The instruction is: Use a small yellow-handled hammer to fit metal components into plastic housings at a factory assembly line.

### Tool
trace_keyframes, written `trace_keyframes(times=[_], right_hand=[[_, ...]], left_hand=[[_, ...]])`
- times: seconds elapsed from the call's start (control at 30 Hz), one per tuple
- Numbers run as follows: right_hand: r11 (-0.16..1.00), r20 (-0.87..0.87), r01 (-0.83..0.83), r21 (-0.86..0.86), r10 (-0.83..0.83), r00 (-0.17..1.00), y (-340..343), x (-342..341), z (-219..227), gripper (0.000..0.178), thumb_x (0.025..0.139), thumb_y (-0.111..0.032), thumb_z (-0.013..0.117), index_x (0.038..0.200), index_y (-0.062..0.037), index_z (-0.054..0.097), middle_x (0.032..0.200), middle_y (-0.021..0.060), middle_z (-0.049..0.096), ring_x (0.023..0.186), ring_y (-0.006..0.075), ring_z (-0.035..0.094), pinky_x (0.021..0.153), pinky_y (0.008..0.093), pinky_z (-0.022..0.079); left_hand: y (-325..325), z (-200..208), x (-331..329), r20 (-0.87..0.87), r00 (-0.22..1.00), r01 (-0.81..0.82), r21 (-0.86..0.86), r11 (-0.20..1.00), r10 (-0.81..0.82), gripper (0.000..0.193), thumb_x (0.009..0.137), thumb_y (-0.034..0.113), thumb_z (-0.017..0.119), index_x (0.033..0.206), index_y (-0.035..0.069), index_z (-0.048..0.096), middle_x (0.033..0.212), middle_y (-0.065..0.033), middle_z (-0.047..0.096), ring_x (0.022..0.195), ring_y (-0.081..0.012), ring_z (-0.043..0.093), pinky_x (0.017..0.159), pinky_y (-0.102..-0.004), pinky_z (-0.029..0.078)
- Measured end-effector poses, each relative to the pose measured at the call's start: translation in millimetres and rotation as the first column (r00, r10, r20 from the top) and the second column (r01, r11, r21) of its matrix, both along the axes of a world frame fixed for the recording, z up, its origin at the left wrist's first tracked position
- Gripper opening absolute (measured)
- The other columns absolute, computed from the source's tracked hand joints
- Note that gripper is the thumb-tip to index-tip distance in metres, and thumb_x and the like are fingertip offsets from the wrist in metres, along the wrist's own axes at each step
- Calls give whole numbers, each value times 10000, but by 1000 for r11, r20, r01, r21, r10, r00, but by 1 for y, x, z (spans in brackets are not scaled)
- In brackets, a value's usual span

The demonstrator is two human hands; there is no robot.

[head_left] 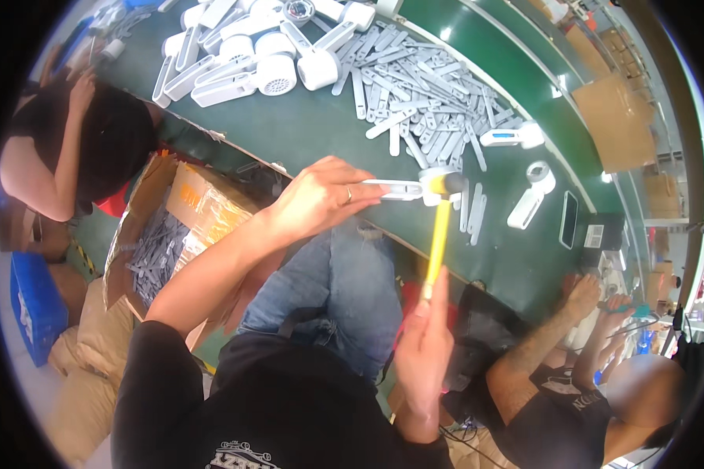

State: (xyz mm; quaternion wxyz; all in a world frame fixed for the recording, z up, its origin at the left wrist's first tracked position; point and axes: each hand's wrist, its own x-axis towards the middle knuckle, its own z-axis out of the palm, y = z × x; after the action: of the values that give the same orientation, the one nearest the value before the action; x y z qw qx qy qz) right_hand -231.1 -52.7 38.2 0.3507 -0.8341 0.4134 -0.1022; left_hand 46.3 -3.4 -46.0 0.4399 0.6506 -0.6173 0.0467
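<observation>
My left hand (321,195), a ring on one finger, grips the handle of a white handheld piece (401,189) with a round head, holding it level over the near edge of the green table. My right hand (425,344) is closed round the yellow handle of a hammer (438,246). The hammer's black and yellow head overlaps the round end of the white piece; whether they touch I cannot tell. Just beyond lies a heap of flat grey strips (422,94), some with a hole at one end. Similar white round-headed pieces (274,66) are piled at the far left.
Two more white pieces (530,195) and a phone (569,219) lie right on the green table (305,129). An open cardboard box (199,199) of dark grey parts stands by my left arm. Co-workers sit at the left (78,148) and right (555,399). A blue bin (35,305) is lower left.
</observation>
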Motion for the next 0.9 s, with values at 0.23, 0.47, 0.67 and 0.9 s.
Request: trace_keyframes(times=[0.23, 0.47, 0.67, 0.9], right_hand=[[999, -31, 16, 36, -15, 999, 8, 7, -24, 589, 1116, -159, 454, 1671, -53, 290, 1317, 338, 657, 1033, 544, 677, 845, 540, 559], [990, 278, 114, 81, -132, 951, 16, -15, 0, 597, 1119, -128, 452, 1665, 29, 272, 1006, 262, 675, 700, 314, 632, 674, 425, 527], [996, 114, 35, 87, -45, 992, 13, -14, 5, 571, 1116, -149, 473, 1649, 9, 343, 948, 240, 674, 677, 290, 641, 642, 383, 525], [984, -71, -176, -1, 176, 982, 2, 4, -6, 585, 1089, -114, 474, 1649, -6, 344, 1122, 290, 728, 789, 427, 737, 709, 454, 571]], left_hand=[[3, -4, -4, -10, 1000, 8, 0, 1000, -8, 299, 881, 154, 838, 1177, 132, 802, 1030, -42, 765, 884, -262, 704, 825, -386, 546], [0, 1, -4, -4, 1000, -8, -20, 1000, 8, 313, 880, 168, 839, 1189, 146, 797, 1036, -45, 769, 888, -259, 710, 837, -383, 556], [7, -7, -8, -3, 1000, -26, 1, 1000, 26, 322, 874, 169, 853, 1190, 149, 800, 1014, -46, 766, 887, -261, 709, 846, -389, 558], [1, -2, -18, -310, 933, -156, 106, 982, 182, 654, 858, 159, 874, 1457, 134, 612, 1080, -67, 795, 984, -335, 701, 932, -433, 559]])
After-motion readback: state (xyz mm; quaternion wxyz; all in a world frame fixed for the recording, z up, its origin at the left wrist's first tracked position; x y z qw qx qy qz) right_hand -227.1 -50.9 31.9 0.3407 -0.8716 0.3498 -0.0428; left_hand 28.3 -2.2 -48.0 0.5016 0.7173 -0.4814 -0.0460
